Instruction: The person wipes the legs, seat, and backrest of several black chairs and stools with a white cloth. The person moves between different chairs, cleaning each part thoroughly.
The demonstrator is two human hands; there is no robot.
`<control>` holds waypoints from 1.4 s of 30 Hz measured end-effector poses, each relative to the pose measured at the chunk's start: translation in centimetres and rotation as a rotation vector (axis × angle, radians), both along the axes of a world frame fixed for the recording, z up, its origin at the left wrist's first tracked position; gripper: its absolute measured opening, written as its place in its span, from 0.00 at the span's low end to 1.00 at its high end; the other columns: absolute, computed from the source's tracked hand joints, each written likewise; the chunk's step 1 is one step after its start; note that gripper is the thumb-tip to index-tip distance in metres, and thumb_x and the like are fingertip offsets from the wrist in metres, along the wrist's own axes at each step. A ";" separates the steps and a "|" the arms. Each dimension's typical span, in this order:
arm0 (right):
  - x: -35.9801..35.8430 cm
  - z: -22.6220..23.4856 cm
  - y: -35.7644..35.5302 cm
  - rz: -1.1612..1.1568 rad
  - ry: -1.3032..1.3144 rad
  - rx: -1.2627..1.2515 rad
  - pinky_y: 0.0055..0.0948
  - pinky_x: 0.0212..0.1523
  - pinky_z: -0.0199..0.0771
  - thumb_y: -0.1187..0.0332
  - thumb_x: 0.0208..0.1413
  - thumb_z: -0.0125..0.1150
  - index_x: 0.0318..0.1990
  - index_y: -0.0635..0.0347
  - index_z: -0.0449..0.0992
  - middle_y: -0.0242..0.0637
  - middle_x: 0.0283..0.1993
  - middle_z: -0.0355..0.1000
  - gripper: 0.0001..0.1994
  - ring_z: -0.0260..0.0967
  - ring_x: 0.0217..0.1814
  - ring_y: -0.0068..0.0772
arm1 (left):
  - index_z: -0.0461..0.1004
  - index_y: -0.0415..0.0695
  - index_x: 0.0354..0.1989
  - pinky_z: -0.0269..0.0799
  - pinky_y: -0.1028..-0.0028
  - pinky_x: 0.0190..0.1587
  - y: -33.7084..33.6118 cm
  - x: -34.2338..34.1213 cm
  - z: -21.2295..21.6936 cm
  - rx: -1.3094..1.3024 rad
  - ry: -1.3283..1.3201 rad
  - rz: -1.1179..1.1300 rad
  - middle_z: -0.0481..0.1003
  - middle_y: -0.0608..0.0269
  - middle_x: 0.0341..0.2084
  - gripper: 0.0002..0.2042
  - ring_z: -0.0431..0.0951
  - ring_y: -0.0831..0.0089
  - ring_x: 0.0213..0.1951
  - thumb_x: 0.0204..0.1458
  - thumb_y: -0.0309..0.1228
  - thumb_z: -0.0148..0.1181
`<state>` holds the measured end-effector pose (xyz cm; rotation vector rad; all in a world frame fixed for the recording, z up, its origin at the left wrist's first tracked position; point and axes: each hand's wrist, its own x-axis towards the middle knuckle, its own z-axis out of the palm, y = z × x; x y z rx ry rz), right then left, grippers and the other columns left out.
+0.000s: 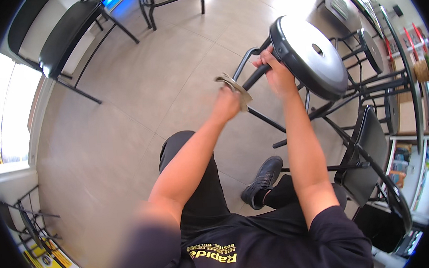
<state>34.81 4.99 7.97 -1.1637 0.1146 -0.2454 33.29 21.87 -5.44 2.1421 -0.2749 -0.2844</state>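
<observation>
A stool with a round black seat, a hole in its middle and black tube legs is tilted on its side before me. My right hand grips one of its legs close under the seat. Farther down that same leg, my left hand is closed round a greyish-tan cloth, which wraps against the tube. Slight blur covers the left hand, and its fingertips are partly hidden by the cloth.
Black chairs stand at the upper left and right. More stools are by a table at the right. Shelves hold packages. My shoe rests on the tiled floor. A bright window is at the left.
</observation>
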 end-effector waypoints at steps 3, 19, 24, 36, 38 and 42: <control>-1.7 -0.2 1.4 -0.045 0.014 0.177 0.36 0.42 0.68 0.65 0.67 0.58 0.32 0.53 0.68 0.28 0.27 0.61 0.10 0.61 0.32 0.27 | 0.67 0.32 0.54 0.71 0.44 0.55 -1.5 -3.2 -0.3 0.085 -0.038 0.017 0.73 0.36 0.51 0.19 0.76 0.39 0.52 0.67 0.37 0.53; -7.6 2.2 1.4 -0.088 0.027 0.081 0.34 0.35 0.59 0.65 0.59 0.54 0.25 0.49 0.58 0.27 0.17 0.50 0.13 0.49 0.21 0.25 | 0.69 0.35 0.43 0.73 0.43 0.46 -3.5 -3.6 1.5 -0.040 0.066 0.289 0.80 0.39 0.38 0.17 0.80 0.38 0.43 0.67 0.41 0.50; -10.3 3.4 -0.4 0.058 -0.017 0.115 0.33 0.33 0.56 0.63 0.59 0.55 0.25 0.48 0.59 0.26 0.15 0.48 0.14 0.45 0.19 0.23 | 0.75 0.34 0.48 0.79 0.54 0.40 -3.3 3.1 -2.9 -0.378 0.257 0.238 0.81 0.47 0.32 0.23 0.84 0.52 0.35 0.68 0.46 0.49; -14.0 3.1 -6.8 -0.098 -0.017 0.170 0.33 0.29 0.55 0.57 0.66 0.55 0.22 0.48 0.57 0.24 0.13 0.45 0.21 0.41 0.16 0.23 | 0.79 0.42 0.42 0.81 0.68 0.31 -8.3 8.2 2.4 -1.004 0.867 0.247 0.79 0.60 0.29 0.19 0.82 0.67 0.31 0.64 0.49 0.65; -14.0 3.1 -7.2 -0.152 -0.032 0.158 0.31 0.28 0.53 0.57 0.67 0.54 0.22 0.48 0.58 0.23 0.13 0.45 0.21 0.40 0.15 0.21 | 0.78 0.40 0.43 0.79 0.67 0.32 -9.8 7.3 2.1 -0.870 0.694 0.366 0.80 0.60 0.31 0.19 0.82 0.69 0.32 0.65 0.47 0.64; -14.8 3.0 -8.2 -0.253 -0.037 0.157 0.30 0.27 0.53 0.58 0.66 0.55 0.21 0.47 0.58 0.23 0.13 0.45 0.20 0.40 0.14 0.20 | 0.75 0.36 0.46 0.78 0.67 0.35 -11.3 3.3 1.8 -0.750 0.412 0.389 0.81 0.59 0.34 0.15 0.82 0.72 0.33 0.65 0.38 0.61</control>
